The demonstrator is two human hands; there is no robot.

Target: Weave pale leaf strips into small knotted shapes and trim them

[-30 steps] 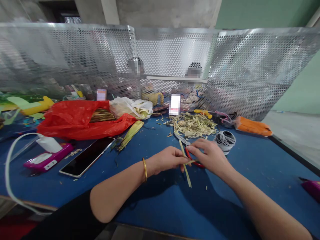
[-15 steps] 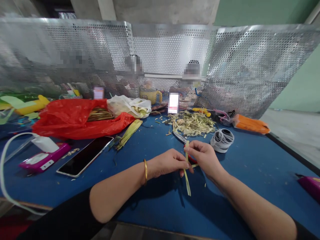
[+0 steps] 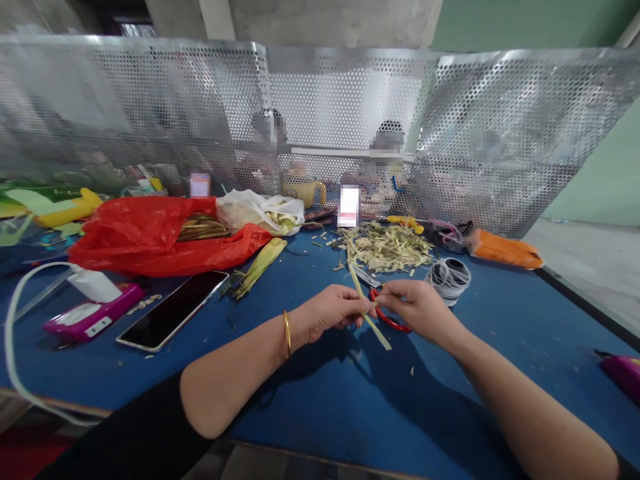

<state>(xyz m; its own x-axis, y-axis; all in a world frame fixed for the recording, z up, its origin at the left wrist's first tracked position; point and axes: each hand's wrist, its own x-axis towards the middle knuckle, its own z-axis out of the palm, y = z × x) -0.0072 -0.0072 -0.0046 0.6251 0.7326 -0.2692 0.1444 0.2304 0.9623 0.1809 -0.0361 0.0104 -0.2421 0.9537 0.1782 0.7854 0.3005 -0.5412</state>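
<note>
A pale green strip of dried leaf (image 3: 376, 329) slants through the fingers of my left hand (image 3: 334, 309), which are closed in a pinch. My right hand (image 3: 414, 308) is closed too, its thumb and forefinger meeting the strip near where the left fingers hold it. Red-handled scissors (image 3: 397, 325) lie on the table under and between the hands, blades pointing away. Beyond them spreads a heap of leaf scraps (image 3: 390, 247). A spool of pale grey thread (image 3: 449, 280) stands just past my right hand.
On the blue table (image 3: 310, 407) lie a dark phone (image 3: 175, 310), a purple power strip (image 3: 95, 321), a red plastic bag (image 3: 135, 233) and a leaf bundle (image 3: 260, 267). An orange packet (image 3: 505, 249) is at right. A perforated metal screen (image 3: 340, 87) stands behind, with people beyond it.
The strip has turned from nearly upright to a slant, its upper end now leaning left. My right hand has come down from the strip's top to beside my left fingertips.
</note>
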